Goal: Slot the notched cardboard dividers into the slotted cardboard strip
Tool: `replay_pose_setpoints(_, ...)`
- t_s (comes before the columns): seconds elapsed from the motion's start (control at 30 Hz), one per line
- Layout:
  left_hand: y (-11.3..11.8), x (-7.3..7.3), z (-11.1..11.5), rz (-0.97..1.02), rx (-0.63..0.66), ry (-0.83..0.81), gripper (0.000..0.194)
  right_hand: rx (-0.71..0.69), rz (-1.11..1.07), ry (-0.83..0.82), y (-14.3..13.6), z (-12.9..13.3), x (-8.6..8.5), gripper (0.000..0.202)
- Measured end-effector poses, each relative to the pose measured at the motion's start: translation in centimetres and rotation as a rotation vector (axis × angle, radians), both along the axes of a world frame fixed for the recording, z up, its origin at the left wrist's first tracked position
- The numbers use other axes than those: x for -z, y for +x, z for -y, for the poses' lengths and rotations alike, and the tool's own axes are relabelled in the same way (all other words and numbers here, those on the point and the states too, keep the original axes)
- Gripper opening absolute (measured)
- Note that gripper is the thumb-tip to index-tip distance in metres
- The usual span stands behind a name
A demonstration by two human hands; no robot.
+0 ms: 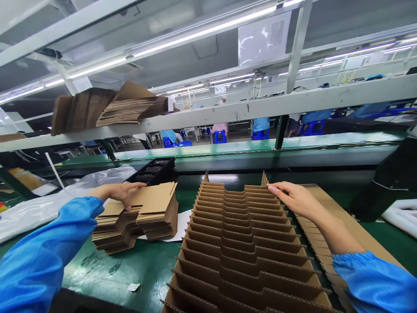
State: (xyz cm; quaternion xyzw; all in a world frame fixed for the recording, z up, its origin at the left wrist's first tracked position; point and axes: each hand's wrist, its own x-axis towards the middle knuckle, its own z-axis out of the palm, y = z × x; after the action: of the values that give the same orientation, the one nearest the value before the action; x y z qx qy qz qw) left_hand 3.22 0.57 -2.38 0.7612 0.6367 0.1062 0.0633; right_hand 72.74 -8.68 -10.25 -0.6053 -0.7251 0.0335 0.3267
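My left hand [117, 194] rests at the left end of a stack of notched cardboard dividers [156, 221], thumb on the near edge and fingers across the top piece. It grips that top divider [156, 198]. In front of me stands a cardboard partition grid [234, 261], with many cross dividers slotted upright and a dip along their middle. At its far right corner my right hand [291, 196] pinches the end of the rearmost cross divider between thumb and fingers. Two long strips' tips stick up beyond the far end of the grid.
A flat slotted cardboard sheet [329, 204] lies right of the grid. Behind the stack are a black tray [154, 170] and clear plastic bags [100, 180]. More cardboard [127, 108] sits on the white overhead rail [208, 114]. People sit on blue stools [220, 136] farther off.
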Motion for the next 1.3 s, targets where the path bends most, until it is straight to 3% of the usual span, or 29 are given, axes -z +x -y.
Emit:
replay_pose_setpoints(0.1, -1.2, -0.8, 0.0, -0.003, 0.088, -0.158, 0.102, -0.007, 0.010, 0.016, 0.2, -0.1, 0.1, 0.057)
replay_pose_setpoints(0.2, -1.1, -2.8, 0.3, -0.008, 0.151, -0.094, 0.100, -0.007, 0.037, 0.083, 0.2, 0.2, -0.3, 0.055)
replay_pose_setpoints(0.27, 0.7, -4.5, 1.1, -0.030, 0.215, -0.044, 0.097, 0.007, 0.055, 0.196, -0.3, 1.0, -1.2, 0.053)
replay_pose_setpoints(0.33, 4.3, -6.0, 2.2, -0.055, 0.325, -0.021, 0.095, 0.004, 0.083, 0.330, -1.6, 2.2, -2.3, 0.052)
replay_pose_setpoints(0.43, 12.3, -7.2, 4.0, -0.091, 0.586, -0.031, 0.098, -0.096, 0.149, 0.508, -4.4, 4.3, -4.1, 0.060)
replay_pose_setpoints(0.5, 18.1, -7.3, 4.8, -0.097, 0.760, -0.058, 0.101, -0.204, 0.205, 0.596, -6.2, 5.5, -4.9, 0.063)
replay_pose_setpoints(0.57, 23.0, -7.2, 5.1, -0.093, 0.884, -0.092, 0.103, -0.312, 0.257, 0.667, -7.1, 6.4, -5.4, 0.052)
replay_pose_setpoints(0.67, 27.3, -6.9, 4.7, -0.030, 0.970, -0.145, 0.101, -0.389, 0.264, 0.724, -6.8, 6.8, -5.9, 0.034)
replay_pose_setpoints(0.77, 27.8, -6.0, 3.3, 0.193, 0.988, -0.221, 0.086, -0.379, 0.164, 0.673, -5.1, 6.3, -5.7, 0.022)
replay_pose_setpoints(0.83, 27.1, -4.8, 2.3, 0.460, 0.947, -0.263, 0.079, -0.341, 0.042, 0.640, -3.9, 5.5, -5.2, 0.015)
replay_pose_setpoints(0.93, 26.1, -1.8, 1.2, 1.004, 0.765, -0.227, 0.079, -0.218, -0.141, 0.604, -2.7, 4.1, -4.2, 0.015)
replay_pose_setpoints(1.03, 26.5, 1.7, 1.3, 1.426, 0.561, -0.124, 0.078, -0.017, -0.283, 0.521, -2.5, 3.1, -3.4, 0.038)
replay_pose_setpoints(1.1, 27.2, 3.8, 1.7, 1.508, 0.476, 0.002, 0.068, 0.086, -0.340, 0.443, -2.6, 2.7, -3.1, 0.048)
replay_pose_setpoints(1.17, 28.0, 5.4, 2.1, 1.464, 0.405, 0.172, 0.055, 0.147, -0.353, 0.387, -2.8, 2.6, -2.9, 0.051)
replay_pose_setpoints(1.3, 28.7, 7.1, 1.9, 1.253, 0.319, 0.345, 0.044, 0.253, -0.288, 0.404, -2.9, 2.1, -2.6, 0.049)
